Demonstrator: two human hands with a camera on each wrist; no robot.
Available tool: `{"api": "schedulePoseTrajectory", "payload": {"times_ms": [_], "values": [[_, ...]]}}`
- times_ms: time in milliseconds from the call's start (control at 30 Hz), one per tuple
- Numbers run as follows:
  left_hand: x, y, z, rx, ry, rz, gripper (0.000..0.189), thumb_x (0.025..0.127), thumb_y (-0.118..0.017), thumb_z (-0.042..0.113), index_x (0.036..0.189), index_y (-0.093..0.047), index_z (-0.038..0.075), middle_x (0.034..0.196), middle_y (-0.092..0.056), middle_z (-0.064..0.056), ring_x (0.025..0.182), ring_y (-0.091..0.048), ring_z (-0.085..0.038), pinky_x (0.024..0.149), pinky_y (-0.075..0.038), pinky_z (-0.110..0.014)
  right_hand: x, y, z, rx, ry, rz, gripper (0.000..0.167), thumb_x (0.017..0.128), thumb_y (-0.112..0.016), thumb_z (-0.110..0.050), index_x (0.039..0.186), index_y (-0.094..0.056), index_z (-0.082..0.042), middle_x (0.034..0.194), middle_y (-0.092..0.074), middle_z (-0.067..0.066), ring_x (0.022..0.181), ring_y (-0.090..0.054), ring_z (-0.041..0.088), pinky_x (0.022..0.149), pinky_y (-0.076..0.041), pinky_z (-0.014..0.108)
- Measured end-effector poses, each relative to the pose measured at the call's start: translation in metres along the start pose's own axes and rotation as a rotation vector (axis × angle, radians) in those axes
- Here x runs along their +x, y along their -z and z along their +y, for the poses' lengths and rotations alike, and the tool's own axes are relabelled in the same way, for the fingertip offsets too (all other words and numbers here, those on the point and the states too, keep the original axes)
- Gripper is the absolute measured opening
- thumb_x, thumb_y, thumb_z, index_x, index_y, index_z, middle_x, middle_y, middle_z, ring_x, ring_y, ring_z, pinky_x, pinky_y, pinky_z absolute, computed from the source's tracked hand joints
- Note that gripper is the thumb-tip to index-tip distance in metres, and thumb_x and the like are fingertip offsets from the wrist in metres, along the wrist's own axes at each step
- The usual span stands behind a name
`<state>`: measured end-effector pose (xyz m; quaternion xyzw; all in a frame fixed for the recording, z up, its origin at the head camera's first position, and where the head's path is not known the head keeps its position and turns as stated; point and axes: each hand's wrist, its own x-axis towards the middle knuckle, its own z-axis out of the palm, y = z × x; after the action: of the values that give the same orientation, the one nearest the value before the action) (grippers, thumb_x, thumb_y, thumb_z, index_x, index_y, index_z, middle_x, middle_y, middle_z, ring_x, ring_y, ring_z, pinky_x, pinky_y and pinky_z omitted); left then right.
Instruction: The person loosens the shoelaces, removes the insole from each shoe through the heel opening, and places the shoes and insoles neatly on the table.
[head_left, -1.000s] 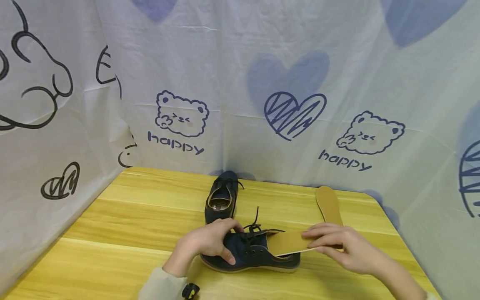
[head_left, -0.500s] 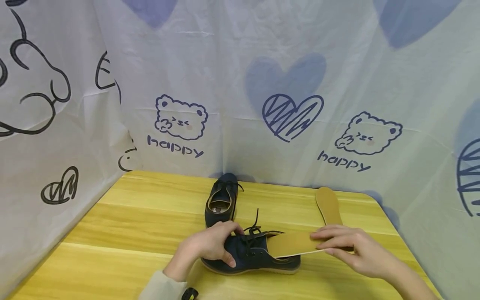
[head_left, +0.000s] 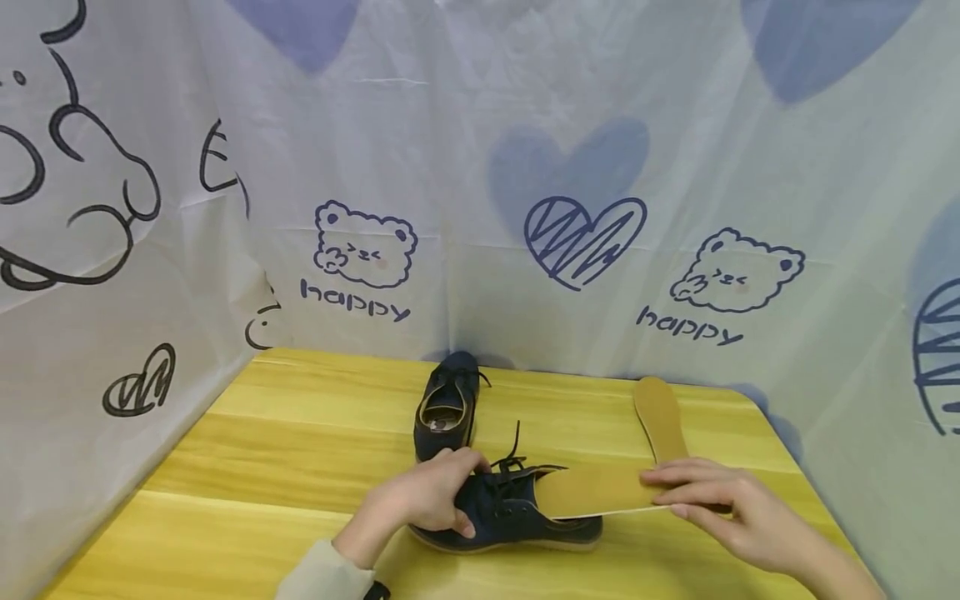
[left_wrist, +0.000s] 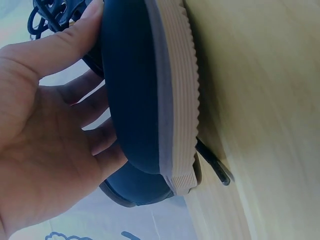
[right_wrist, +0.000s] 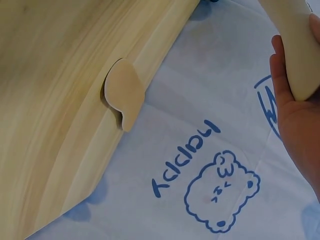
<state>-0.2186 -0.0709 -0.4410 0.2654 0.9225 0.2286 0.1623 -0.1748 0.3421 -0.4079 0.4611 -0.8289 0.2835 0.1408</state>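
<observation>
A dark navy lace-up shoe (head_left: pixel 517 527) lies sideways on the table, toe to the left. My left hand (head_left: pixel 423 498) grips its toe part, thumb on the near side and fingers over the far side. The left wrist view shows that hand (left_wrist: pixel 55 115) around the dark upper, beside the ribbed tan sole (left_wrist: pixel 182 95). A tan insole (head_left: pixel 600 490) slants out of the shoe's opening, its left end hidden inside. My right hand (head_left: pixel 738 510) pinches the outer end between thumb and fingers. In the right wrist view, the pale underside of the insole (right_wrist: pixel 297 50) shows.
The matching shoe (head_left: pixel 441 412) stands behind the first, toe toward the curtain. A second tan insole (head_left: pixel 660 412) lies at the right, partly behind my right hand. A printed white curtain (head_left: pixel 480 283) borders the yellow wood-grain table (head_left: pixel 300 417) at the back and sides.
My right hand has moved to the right with the insole, and more of the insole shows outside the shoe. My left hand keeps its grip on the toe.
</observation>
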Motion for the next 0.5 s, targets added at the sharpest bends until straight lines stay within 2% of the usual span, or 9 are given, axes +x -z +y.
{"api": "schedulePoseTrajectory", "payload": {"times_ms": [100,267,500], "values": [[0.000,0.001,0.001,0.019,-0.005,0.016,0.069,0.082,-0.091,0.028,0.141,-0.054,0.021,0.140,-0.056,0.003,0.131,-0.051,-0.024,0.104,-0.049,-0.044,-0.002,0.004,-0.002,-0.026,-0.017,0.010,0.053,0.082,-0.077,0.013,0.120,-0.078,-0.025,0.131,-0.071,-0.001,0.130,-0.059,0.010,0.108,-0.039,0.013],[0.000,0.001,0.003,0.022,-0.002,0.004,0.069,0.082,-0.091,0.030,0.140,-0.055,0.022,0.139,-0.056,0.006,0.128,-0.051,-0.020,0.103,-0.050,-0.042,-0.011,0.007,-0.005,-0.062,0.000,0.042,0.054,0.079,-0.078,0.014,0.119,-0.079,-0.022,0.130,-0.071,0.003,0.129,-0.058,0.008,0.109,-0.037,0.011],[0.000,-0.002,0.003,0.061,-0.011,0.031,0.069,0.080,-0.092,0.029,0.139,-0.055,0.022,0.136,-0.057,0.006,0.127,-0.053,-0.021,0.103,-0.050,-0.043,-0.023,0.009,-0.011,-0.094,-0.114,0.048,0.050,0.084,-0.077,0.010,0.121,-0.078,-0.025,0.133,-0.070,-0.001,0.134,-0.052,0.000,0.108,-0.035,0.008]]}}
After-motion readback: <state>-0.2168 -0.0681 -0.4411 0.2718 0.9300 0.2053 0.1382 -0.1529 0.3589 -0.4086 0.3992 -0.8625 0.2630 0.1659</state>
